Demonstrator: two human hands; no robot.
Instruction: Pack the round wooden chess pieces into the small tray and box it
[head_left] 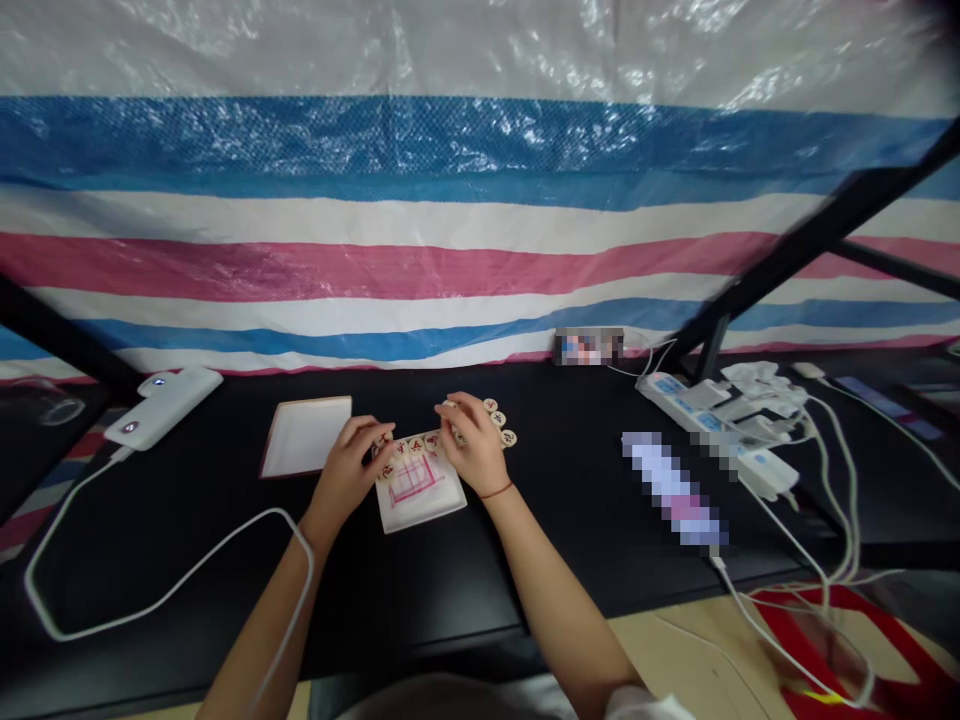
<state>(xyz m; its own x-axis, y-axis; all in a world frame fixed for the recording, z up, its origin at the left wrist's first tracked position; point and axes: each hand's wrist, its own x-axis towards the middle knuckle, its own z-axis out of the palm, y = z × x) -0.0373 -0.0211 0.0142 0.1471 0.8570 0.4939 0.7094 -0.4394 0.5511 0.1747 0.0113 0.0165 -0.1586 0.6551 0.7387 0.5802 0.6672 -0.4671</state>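
A shallow white box (427, 513) with pink lines drawn on its bottom lies before me. Round Chinese chess pieces (416, 448) stand in a row along its far edge, and one more piece (387, 470) sits near the left corner. My left hand (346, 472) is at that corner, its thumb and fingers closed on a chess piece (383, 440). At the far right corner, my right hand (480, 455) has its fingers curled around a piece that they partly cover. Several loose pieces (499, 419) lie on the table just beyond the right hand.
A white-lined box lid (307, 438) lies left on the black table (405, 600). A white device (165, 408) trails a cable across my left forearm. To the right are a blurred-out phone (673, 490), a power strip (750, 455) with plugs and cables, and another blurred device (589, 346) by the striped sheet.
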